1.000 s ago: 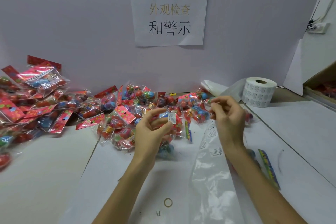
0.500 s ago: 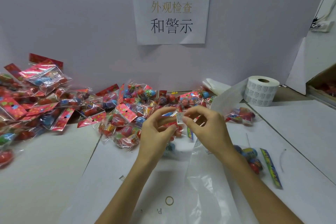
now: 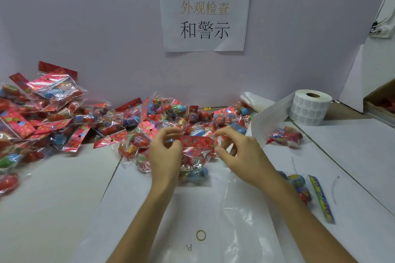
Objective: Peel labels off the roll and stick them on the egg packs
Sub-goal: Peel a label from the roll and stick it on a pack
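1. One label roll (image 3: 310, 107), upright at far right, with one backing strip (image 3: 265, 119) trailing left toward the hands.
2. One egg pack (image 3: 197, 153) held up at centre. Right of it, one farther loose pack (image 3: 285, 135) and one nearer loose pack (image 3: 303, 190). Heaped packs (image 3: 49, 117) at left and far centre, too many to count.
3. Two hands, both raised over the table (image 3: 64, 198). Left hand (image 3: 165, 156) pinching the pack's left end with curled fingers. Right hand (image 3: 241, 153) pinching its right end, thumb against fingertips.

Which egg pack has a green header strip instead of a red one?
The pack lying nearest the camera on the right; all the rest show red strips.
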`<state>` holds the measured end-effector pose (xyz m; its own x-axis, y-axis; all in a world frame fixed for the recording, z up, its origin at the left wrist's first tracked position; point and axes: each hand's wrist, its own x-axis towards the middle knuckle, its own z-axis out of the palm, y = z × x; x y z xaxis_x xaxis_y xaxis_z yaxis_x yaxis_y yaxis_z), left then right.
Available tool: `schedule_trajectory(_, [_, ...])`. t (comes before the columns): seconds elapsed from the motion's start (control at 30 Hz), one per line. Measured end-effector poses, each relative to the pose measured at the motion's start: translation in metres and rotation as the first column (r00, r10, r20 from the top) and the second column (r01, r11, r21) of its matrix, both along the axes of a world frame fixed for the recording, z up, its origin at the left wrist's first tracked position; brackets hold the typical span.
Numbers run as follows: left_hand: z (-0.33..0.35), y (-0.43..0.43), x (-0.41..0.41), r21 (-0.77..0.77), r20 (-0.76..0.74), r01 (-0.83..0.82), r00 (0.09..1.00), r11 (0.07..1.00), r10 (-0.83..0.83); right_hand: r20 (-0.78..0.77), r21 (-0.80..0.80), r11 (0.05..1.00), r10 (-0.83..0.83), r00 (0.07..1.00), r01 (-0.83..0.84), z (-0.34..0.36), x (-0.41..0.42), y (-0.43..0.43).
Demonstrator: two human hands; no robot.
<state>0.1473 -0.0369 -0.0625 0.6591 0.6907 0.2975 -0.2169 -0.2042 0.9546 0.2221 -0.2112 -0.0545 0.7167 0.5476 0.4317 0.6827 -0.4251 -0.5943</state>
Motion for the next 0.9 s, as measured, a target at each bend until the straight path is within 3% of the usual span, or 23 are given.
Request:
schedule_trajectory(0.1, [-0.008,0.009,0.002,0.043,-0.147,-0.045,0.988,0.998,0.051,-0.061,-0.187,0.982,-0.020,0.998,0.008,-0.003,0.000,0.000])
schedule_trajectory(0.2, [-0.014,0.011,0.003,0.273,-0.404,0.035,0.911,0.961,0.082,-0.073,-0.255,0.967,0.008,0.997,-0.027,-0.007,-0.004,0.003])
schedule_trajectory(0.3, [-0.019,0.005,0.000,0.437,-0.462,0.073,0.874,0.896,0.153,-0.069,-0.265,0.963,0.028,0.997,-0.046,-0.014,-0.012,0.013])
schedule_trajectory(0.37, [-0.017,0.004,0.001,0.357,-0.420,0.067,0.902,0.932,0.096,-0.070,-0.197,0.979,0.032,0.997,-0.045,-0.016,-0.015,0.017])
schedule_trajectory(0.47, [-0.007,0.007,0.002,-0.012,-0.205,0.079,0.975,0.997,-0.080,-0.090,0.058,0.998,0.018,0.996,-0.013,-0.009,-0.014,0.016])
schedule_trajectory(0.53, [0.003,0.009,-0.001,-0.273,-0.069,0.161,0.980,0.948,-0.186,-0.157,0.272,0.962,0.027,0.987,0.017,-0.004,-0.013,0.015])
schedule_trajectory(0.6, [0.009,0.008,-0.004,-0.407,0.046,0.284,0.956,0.868,-0.291,-0.249,0.422,0.904,0.043,0.967,0.068,0.003,-0.015,0.014])
schedule_trajectory(0.73, [0.010,0.003,-0.006,-0.464,0.151,0.414,0.908,0.783,-0.390,-0.386,0.527,0.840,0.100,0.917,0.130,0.010,-0.016,0.012])
schedule_trajectory(0.9, [0.008,-0.001,-0.005,-0.440,0.033,0.464,0.864,0.769,-0.502,-0.442,0.624,0.755,0.131,0.887,0.199,0.012,-0.010,0.010])
